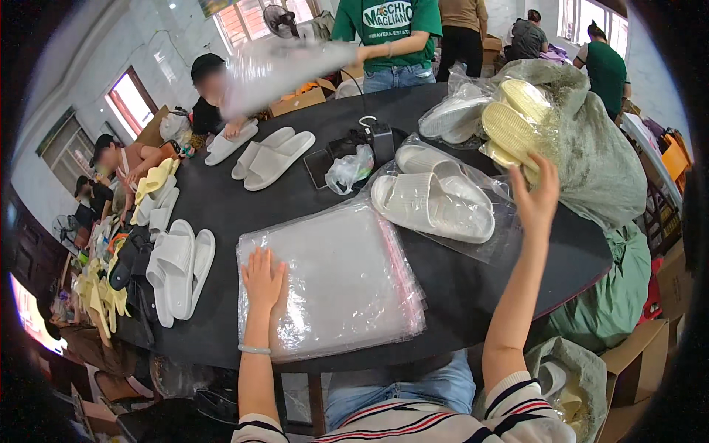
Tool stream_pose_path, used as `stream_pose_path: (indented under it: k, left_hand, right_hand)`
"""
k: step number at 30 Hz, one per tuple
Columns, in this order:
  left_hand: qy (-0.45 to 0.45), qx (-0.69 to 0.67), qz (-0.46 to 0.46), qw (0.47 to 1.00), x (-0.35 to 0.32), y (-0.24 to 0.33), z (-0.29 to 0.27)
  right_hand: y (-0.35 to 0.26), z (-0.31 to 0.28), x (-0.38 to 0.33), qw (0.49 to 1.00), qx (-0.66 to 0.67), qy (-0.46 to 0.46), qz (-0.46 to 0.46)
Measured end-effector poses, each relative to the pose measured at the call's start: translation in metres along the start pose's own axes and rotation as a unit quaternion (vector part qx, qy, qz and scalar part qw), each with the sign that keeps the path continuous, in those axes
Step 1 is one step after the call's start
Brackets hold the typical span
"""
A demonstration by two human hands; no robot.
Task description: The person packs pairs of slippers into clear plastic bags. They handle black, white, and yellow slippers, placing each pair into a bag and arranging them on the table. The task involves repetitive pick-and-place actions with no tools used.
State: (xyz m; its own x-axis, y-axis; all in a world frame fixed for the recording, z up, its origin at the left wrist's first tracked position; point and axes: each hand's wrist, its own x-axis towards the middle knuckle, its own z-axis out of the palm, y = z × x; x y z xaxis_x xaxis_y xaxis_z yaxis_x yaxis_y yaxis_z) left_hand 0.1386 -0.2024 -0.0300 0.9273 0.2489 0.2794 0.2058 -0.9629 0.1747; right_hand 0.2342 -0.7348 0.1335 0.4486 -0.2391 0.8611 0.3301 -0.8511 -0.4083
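Note:
My left hand (262,279) lies flat, fingers spread, on the left side of a stack of clear plastic bags (343,284) at the table's near edge. My right hand (537,193) is raised at the right with fingers apart. Its fingertips are beside the lower end of pale yellow slippers (508,128) in clear plastic; whether they touch is unclear. Between my hands, past the stack, a pair of white slippers (436,203) lies in a clear bag. White slippers (177,273) without a bag stand to the left.
On the black table (295,210) are more white slippers (277,159), a phone (317,168) and a black box-shaped object (381,142). A large woven sack (602,162) leans at the right. Across the table a person in a green shirt (388,37) handles blurred clear plastic (284,70).

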Motion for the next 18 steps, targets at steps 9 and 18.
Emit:
stream_pose_path:
  k: [9,18]
  left_hand:
    - [0.016,0.016,0.009,1.000,-0.002,-0.003,-0.002]
    - [0.030,-0.012,0.016,0.999,0.000,0.005,-0.003]
  right_hand:
    - [0.028,-0.019,-0.045,0.835,0.372,-0.265,0.306]
    - [0.003,-0.004,-0.007,0.847,0.408,-0.237,0.246]
